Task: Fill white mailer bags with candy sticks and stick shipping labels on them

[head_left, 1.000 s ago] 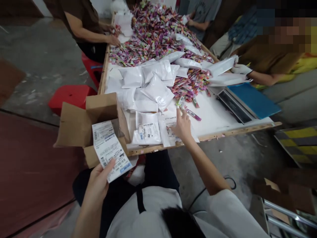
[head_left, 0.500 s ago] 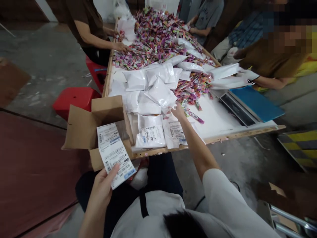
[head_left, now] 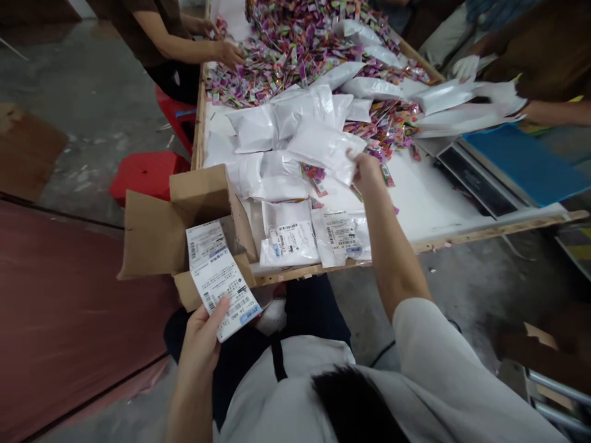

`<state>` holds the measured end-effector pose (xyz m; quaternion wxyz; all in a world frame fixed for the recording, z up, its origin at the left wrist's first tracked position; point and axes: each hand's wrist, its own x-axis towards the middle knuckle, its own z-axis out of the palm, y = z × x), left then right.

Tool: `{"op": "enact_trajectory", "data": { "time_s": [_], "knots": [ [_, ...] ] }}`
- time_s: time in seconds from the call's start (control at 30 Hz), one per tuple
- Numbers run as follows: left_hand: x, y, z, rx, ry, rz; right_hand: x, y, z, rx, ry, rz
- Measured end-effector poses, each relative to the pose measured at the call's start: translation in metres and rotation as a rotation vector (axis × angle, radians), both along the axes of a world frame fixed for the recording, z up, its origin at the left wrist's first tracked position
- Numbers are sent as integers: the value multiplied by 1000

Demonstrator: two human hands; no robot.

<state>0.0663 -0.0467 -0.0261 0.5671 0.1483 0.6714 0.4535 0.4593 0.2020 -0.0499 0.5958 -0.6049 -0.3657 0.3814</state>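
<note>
Clock is from mid-view, 12 away from you. At 9, the cardboard box (head_left: 154, 237) sits flaps open on the table's near left corner, mouth within easy reach of your left side, probably why it's there. At 8, the label sheets (head_left: 217, 271) lie slanted over its front flap, print up, presumably so you can read them one-handed. Near 6, two labelled pouches (head_left: 290, 243) rest side by side along the table (head_left: 425, 209) edge, print up too. From 11 to 12, plain white pouches (head_left: 277, 175) are heaped (messy, overlaps everywhere), likely to keep them handy. At 1, the lifted-corner pouch (head_left: 323, 147) reaches over that heap, tilted; can't tell whether its far end hangs clear. Beyond, around 12, loose wrapped packets (head_left: 277, 67) spread wide. Near 3, a scale (head_left: 478, 178) takes the right side, with a co-worker's gloved hand (head_left: 466, 66) at 2, by more white pouches.

Grips. Your left hand (head_left: 203, 326), between 7 and 8, pinches the near end of the label sheets: thumb flat on top, fingers mostly hidden underneath, little gap. Your right hand (head_left: 369, 173), at 2, has thumb and fingers closed on the pouch's near-right corner; only that corner is pinched, so the filled body probably sags. Exact fingertip contact there: too blurred to call.
</note>
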Motion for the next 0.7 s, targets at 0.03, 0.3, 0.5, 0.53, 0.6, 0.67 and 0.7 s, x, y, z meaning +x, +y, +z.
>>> {"op": "enact_trajectory", "data": {
  "time_s": [0.03, 0.3, 0.5, 0.53, 0.6, 0.67, 0.7],
  "knots": [
    [0, 0, -1, 10, -8, -5, 5, -20, 7, 20, 29, 22],
    [9, -11, -8, 165, -55, -159, -1, -181, -11, -358, -646, 108],
    [9, -31, -1, 287, 31, -333, -74, -221, 25, 89, -919, 57],
    [9, -36, 0, 293, 54, -377, -99, -228, 30, 142, -823, 245],
    [9, -45, 2, 318, 116, -471, -151, -241, 33, 235, -619, 572],
    [7, -52, 1, 366, 207, -564, -192, -250, 28, 326, -470, 660],
    [5, -54, 0, 387, 232, -593, -205, -253, 24, 367, -432, 649]
  ]
}}
